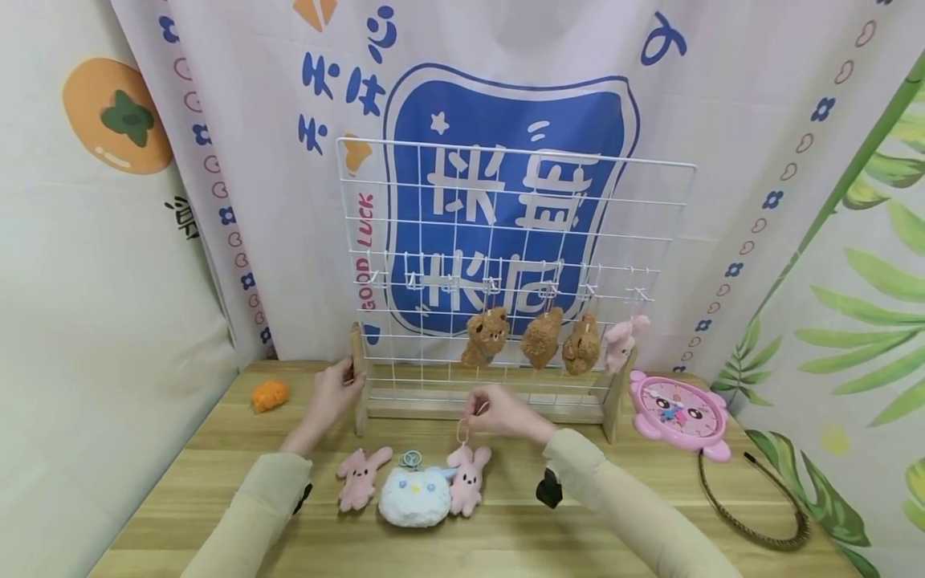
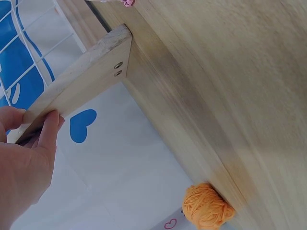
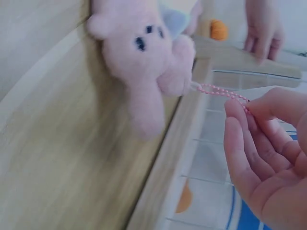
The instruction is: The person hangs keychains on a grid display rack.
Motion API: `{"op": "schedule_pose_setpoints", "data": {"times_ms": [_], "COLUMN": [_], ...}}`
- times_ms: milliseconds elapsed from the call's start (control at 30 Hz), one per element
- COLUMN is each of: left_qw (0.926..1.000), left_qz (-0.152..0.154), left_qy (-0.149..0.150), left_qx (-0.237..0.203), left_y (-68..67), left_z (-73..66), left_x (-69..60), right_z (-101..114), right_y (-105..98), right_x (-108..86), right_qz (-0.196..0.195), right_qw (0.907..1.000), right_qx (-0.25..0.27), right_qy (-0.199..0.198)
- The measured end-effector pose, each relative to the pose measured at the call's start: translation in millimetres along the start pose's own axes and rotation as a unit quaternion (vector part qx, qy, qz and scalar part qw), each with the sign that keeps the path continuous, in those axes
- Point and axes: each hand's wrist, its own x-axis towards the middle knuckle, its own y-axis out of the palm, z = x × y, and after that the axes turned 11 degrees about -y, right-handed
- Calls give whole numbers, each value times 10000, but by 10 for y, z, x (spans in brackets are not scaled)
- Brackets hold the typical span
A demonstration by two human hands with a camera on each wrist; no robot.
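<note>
In the head view my right hand (image 1: pixel 499 411) pinches the looped chain (image 1: pixel 463 433) of a pink plush bunny keychain (image 1: pixel 468 482). The right wrist view shows that beaded pink chain (image 3: pixel 223 92) between thumb and fingertips, with the bunny (image 3: pixel 139 57) hanging from it. My left hand (image 1: pixel 338 393) grips the wooden side post (image 1: pixel 357 361) of a white wire grid rack (image 1: pixel 405 361). Its thumb and fingers lie on either side of that post (image 2: pixel 81 79) in the left wrist view. Beside the held bunny are a fluffy white plush (image 1: pixel 415 499) with blue rings and another pink bunny (image 1: pixel 359 480).
Three brown plush charms, one a bear (image 1: pixel 486 335), and a pink plush (image 1: pixel 623 345) hang from the rack's hooks. An orange yarn ball (image 1: pixel 270 395) lies at the left. To the right are a pink clock (image 1: pixel 679 413) and a dark headband (image 1: pixel 766 539). A printed curtain hangs behind.
</note>
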Motion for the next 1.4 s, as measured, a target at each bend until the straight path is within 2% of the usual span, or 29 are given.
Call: {"op": "schedule_pose_setpoints", "data": {"times_ms": [133, 300, 500, 567, 733, 1000, 1167, 1400], "left_qw": [10000, 10000, 10000, 10000, 9999, 9996, 9997, 9999], "left_qz": [-14, -22, -22, -27, -96, -151, -123, -68], "left_qy": [-41, -42, -5, 5, 64, 83, 81, 66], "left_qx": [-9, 25, 69, 23, 64, 229, 180, -33], "left_y": [-1, -12, -27, -28, -26, -20, -2, 3], "left_z": [0, 0, 6, 8, 13, 35, 49, 47], "left_x": [2, -5, -17, -16, -4, 23, 17, 17], "right_z": [131, 332, 595, 691, 929, 1240, 1336, 1362], "right_y": [-104, -267, -539, -645, -883, -1132, -1234, -1348], "right_x": [-78, -158, -146, -120, -2, 322, 533, 730], "right_qz": [-66, -208, -489, -578, -753, -880, -1046, -1254], "right_qw": [9997, 9991, 9952, 9944, 9926, 9861, 9818, 9790], "right_qx": [155, 41, -260, -297, -399, -720, -946, -1215], "right_qy": [-164, -380, -805, -834, -867, -1214, -1270, -1054]}}
